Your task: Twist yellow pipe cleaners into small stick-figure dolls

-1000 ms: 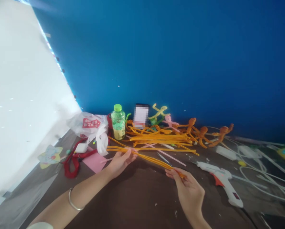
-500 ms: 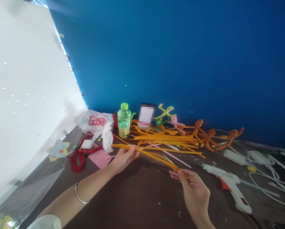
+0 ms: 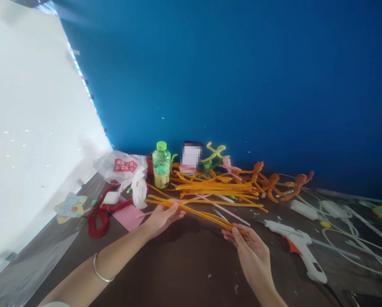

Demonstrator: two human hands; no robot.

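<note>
A few long orange pipe cleaners [image 3: 203,214] stretch between my two hands above the dark table. My left hand [image 3: 164,218] is closed on them toward their left part, thumb on top. Near their right ends, my right hand [image 3: 250,243] pinches the same strands between thumb and fingers. Just behind lies a pile of orange pipe cleaners [image 3: 216,186], with a pink pipe cleaner [image 3: 232,214] and what looks like a pair of scissors [image 3: 219,213] partly hidden beneath the strands.
A white glue gun [image 3: 299,243] lies right of my right hand, near white cables [image 3: 341,243]. At the back stand a green-capped bottle [image 3: 161,166], a plastic bag [image 3: 122,166] and pipe-cleaner figures [image 3: 258,172]. A red strap [image 3: 97,226] and pink paper [image 3: 129,216] lie left.
The held pipe cleaners now lie closer together, where before they spread apart between my hands. The whole view has shifted slightly, so the table things appear farther left.
</note>
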